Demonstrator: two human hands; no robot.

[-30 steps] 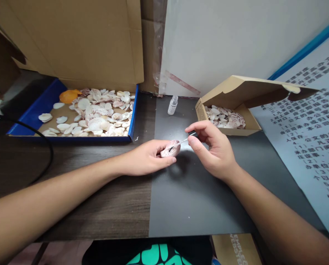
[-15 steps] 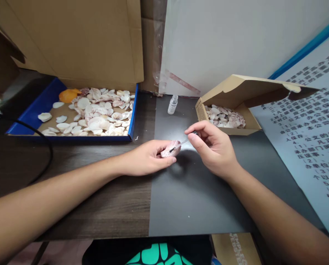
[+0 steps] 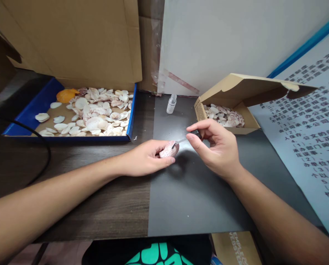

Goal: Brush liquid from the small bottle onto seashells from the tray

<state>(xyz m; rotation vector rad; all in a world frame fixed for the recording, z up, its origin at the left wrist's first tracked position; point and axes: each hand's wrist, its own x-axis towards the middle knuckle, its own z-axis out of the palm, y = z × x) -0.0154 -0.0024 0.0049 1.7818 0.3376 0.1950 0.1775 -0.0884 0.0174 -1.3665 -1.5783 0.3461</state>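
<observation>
My left hand (image 3: 149, 158) is closed on a pinkish, ribbed scallop shell (image 3: 169, 149), held between thumb and fingers above the desk. Over its surface reaches the dark tip of a small applicator brush (image 3: 182, 140) with a clear stem and black cap. My right hand (image 3: 215, 147) pinches the brush by its cap. The tip is at the shell's outer face; whether it touches I cannot tell. Behind the hands a small clear bottle (image 3: 170, 105) with a white label stands upright and uncapped.
At the left, a blue-sided box (image 3: 70, 138) holds many shells and an orange one. A smaller cardboard box (image 3: 199, 110) with raised lid and shells stands behind my right hand. A black cable (image 3: 47, 154) curves over the desk's left. A printed sheet (image 3: 305, 121) lies right.
My right hand has shifted slightly right and turned, so the black cap now shows. The brush tip has moved a little up and right across the shell. My left hand stays nearly still.
</observation>
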